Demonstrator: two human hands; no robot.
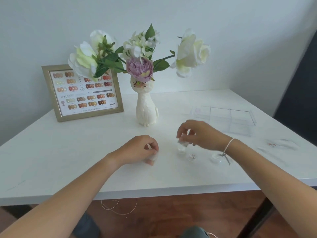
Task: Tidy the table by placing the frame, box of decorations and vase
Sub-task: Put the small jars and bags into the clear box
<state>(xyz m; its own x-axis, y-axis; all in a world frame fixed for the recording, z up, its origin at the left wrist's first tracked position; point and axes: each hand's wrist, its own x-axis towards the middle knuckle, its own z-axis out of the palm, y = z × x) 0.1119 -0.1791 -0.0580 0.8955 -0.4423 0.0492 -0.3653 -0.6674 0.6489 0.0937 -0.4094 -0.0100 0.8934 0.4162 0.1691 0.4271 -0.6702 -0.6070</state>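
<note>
White tabletop (68, 152) seen from above w/ both bare forearms reaching in.

Left hand (140, 149) low at table centre, fingers curled shut around a small white, fluffy-looking bit (152, 158) pressed near the surface; blurred, so prob. a decoration piece, can't say for sure.

Right hand (197, 134) raised slightly, thumb and fingertips pinched on the top of a small clear round jar (181, 146) standing on the table. Thin white cord bracelet (229, 145) on that wrist. Two more small clear round jars (192, 157) and (216, 158) just beside, to the right of the held one, under the wrist.

Clear plastic box w/ divided compartments (228, 117) further back and to the right of the right hand, apart from it, not touched. Contents of compartments too faint to tell.

White cat-shaped ceramic vase (146, 109) upright behind and between the two hands, apart from both, holding white and lilac artificial flowers (139, 67) w/ green leaves.

Gold-coloured picture frame w/ a nail-colour chart (82, 93) at back left, tilted back toward the wall (51, 31), just left of the vase, well apart from the left hand.

Faint clear packets (281, 145) near the right table edge.
</note>
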